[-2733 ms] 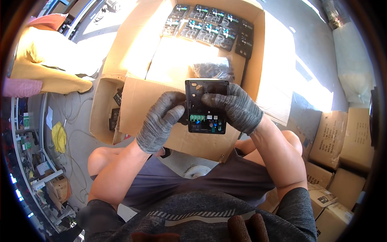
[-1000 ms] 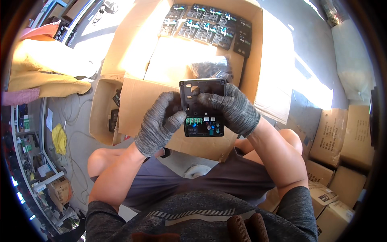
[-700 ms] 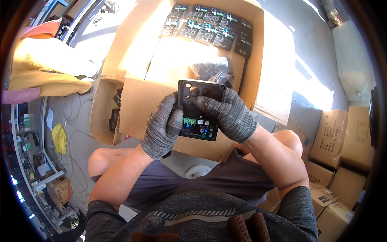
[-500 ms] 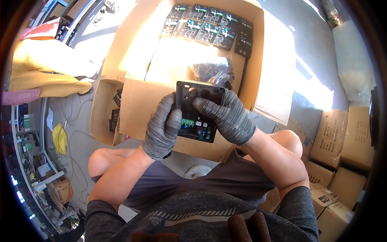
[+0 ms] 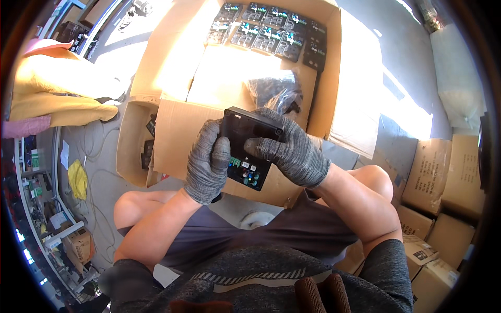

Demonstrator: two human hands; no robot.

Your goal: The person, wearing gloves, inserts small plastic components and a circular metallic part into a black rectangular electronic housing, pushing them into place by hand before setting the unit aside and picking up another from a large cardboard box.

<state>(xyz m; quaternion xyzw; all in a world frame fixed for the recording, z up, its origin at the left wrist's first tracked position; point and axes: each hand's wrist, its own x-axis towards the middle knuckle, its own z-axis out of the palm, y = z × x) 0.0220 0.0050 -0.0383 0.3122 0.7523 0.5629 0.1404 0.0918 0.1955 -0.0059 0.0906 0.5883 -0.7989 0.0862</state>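
The black plastic housing [image 5: 250, 126] has turned clockwise and tilted since the earlier frame, its far side wall now showing. It is held above the carton's near flap [image 5: 182, 138]. The gloved left hand [image 5: 205, 163] pinches its left edge; the gloved right hand [image 5: 298, 155] grips its right side, thumb pressed inside. Beyond lie a clear plastic bag [image 5: 272, 86] and similar housings [image 5: 269, 39].

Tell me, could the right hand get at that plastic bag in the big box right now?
Probably yes: the plastic bag appears just beyond the right hand, with nothing apparent between them, but that hand would first have to release the black casing.
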